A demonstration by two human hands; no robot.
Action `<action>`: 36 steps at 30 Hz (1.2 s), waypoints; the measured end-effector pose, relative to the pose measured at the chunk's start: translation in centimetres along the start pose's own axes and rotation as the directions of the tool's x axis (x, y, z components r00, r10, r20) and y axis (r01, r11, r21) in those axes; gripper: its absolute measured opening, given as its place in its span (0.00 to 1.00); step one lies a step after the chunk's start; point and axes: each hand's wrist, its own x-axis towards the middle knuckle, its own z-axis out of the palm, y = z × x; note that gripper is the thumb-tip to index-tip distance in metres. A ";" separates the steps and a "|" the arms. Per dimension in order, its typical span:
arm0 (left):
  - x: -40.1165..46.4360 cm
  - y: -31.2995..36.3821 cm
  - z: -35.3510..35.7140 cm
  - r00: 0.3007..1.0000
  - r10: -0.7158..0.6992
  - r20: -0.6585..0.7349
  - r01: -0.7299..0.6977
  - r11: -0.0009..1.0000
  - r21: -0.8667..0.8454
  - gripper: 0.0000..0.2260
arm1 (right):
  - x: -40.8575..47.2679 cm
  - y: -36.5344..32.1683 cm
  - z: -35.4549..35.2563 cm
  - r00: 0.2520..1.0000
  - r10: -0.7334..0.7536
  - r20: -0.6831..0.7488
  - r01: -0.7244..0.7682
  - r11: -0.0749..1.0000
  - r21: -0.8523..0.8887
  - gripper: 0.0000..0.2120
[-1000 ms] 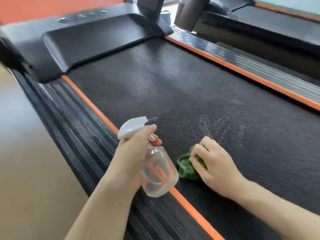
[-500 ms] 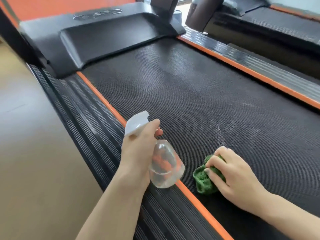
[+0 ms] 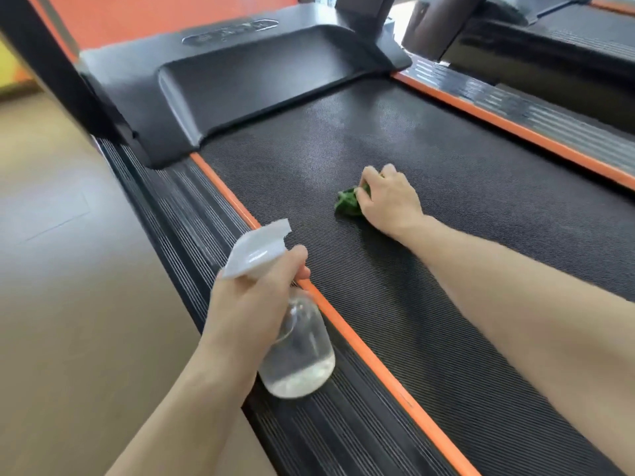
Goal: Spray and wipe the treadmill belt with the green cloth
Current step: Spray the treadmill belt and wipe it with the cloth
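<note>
While bunched under the right hand [image 3: 390, 201], green cloth [image 3: 348, 202], crumpled, on ribbed black belt [image 3: 429, 286]

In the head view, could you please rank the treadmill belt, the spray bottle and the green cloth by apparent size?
1. treadmill belt, by far the largest
2. spray bottle, though its nearness to the camera enlarges it
3. green cloth, bunched and partly hidden under the right hand

Cloth pressed on the belt, bottle held at its side

The right hand [image 3: 390, 201] grips the green cloth [image 3: 348, 202] on the treadmill belt [image 3: 429, 159]; the left hand [image 3: 252, 297] holds a clear spray bottle [image 3: 297, 352] over the orange-edged side rail [image 3: 371, 359].
</note>
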 end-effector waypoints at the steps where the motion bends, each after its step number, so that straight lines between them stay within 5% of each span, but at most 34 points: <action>1: 1.5 0.5 -0.4 0.999 0.016 -0.030 -0.014 0.998 0.058 0.11 | 0.8 -0.4 0.1 1.000 0.028 0.004 -0.028 0.999 -0.016 0.12; 7: 3.0 3.3 -2.4 0.961 0.265 0.074 -0.274 0.946 0.172 0.11 | -6.2 0.0 -1.1 0.998 -0.069 0.000 0.069 0.995 0.075 0.08; 18: 1.2 3.9 -2.0 0.971 0.192 0.144 -0.220 0.951 0.217 0.06 | -16.7 -0.5 -3.1 0.998 -0.005 0.063 0.004 1.000 0.008 0.07; 26: 2.5 3.0 -2.8 0.959 0.217 0.185 -0.244 0.960 0.140 0.12 | -12.6 -0.1 -2.3 0.984 -0.179 0.013 0.179 0.983 -0.037 0.12; 36: 3.0 3.1 -2.6 0.966 0.205 0.158 -0.227 0.965 0.133 0.13 | -1.3 -7.4 1.8 0.998 -0.066 -0.013 0.066 0.998 -0.024 0.10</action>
